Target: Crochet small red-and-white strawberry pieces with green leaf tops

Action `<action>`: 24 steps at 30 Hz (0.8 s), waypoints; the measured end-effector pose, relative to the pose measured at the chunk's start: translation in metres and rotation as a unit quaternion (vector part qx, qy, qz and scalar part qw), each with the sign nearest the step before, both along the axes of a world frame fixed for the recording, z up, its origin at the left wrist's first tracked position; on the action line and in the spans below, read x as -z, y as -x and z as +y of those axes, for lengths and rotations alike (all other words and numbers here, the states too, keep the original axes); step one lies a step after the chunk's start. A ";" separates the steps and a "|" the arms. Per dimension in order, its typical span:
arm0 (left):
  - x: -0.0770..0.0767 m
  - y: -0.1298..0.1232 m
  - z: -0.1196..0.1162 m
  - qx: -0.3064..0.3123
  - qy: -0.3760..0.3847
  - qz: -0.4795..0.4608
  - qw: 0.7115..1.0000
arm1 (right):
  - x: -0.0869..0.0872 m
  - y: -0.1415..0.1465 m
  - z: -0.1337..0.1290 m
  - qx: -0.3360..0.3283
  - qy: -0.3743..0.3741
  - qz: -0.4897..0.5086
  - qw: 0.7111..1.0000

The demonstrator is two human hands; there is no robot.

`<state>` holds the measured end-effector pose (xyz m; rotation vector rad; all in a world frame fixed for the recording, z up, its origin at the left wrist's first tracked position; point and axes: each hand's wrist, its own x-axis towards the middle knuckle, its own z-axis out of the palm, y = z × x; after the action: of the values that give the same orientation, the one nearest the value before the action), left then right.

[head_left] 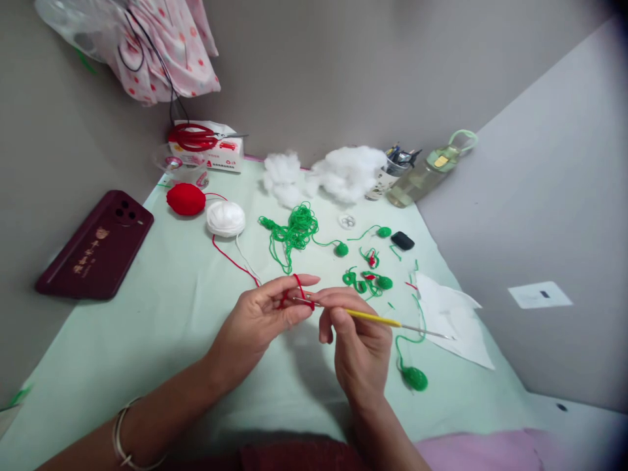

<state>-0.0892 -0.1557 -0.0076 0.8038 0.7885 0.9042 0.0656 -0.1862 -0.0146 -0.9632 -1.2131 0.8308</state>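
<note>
My right hand grips a crochet hook with a yellow handle and metal ends. Its left tip reaches into red yarn at my left fingertips. The yarn loops over the index finger of my left hand, while thumb and fingers pinch a small red piece of crochet, mostly hidden. From this hand a red strand runs back towards the red yarn ball. Beside that ball lies a white yarn ball with its own loose strand.
Behind my hands lie tangled green yarn, white stuffing and several small green crocheted pieces. Red scissors rest by a tissue box. A phone is at left; a bottle, pen cup and white paper are at right.
</note>
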 end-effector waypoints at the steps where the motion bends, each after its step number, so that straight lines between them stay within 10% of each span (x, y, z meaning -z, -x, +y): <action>1: 0.000 -0.001 -0.001 -0.007 0.006 -0.008 1.000 | -0.001 0.001 0.000 0.002 -0.004 -0.007 1.000; 7: -0.005 -0.004 -0.005 -0.035 0.044 -0.014 0.998 | 0.000 -0.001 -0.004 0.053 -0.067 -0.167 0.982; 12: -0.007 -0.006 -0.007 -0.029 0.064 -0.070 0.995 | 0.011 -0.003 -0.013 0.102 -0.170 -0.390 0.899; 24: -0.008 0.006 0.000 -0.023 0.085 -0.076 0.993 | -0.005 -0.007 0.004 0.009 0.008 0.009 1.000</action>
<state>-0.0956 -0.1555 0.0005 0.5628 0.7424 0.9149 0.0727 -0.1819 -0.0095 -0.9764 -1.1812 0.8340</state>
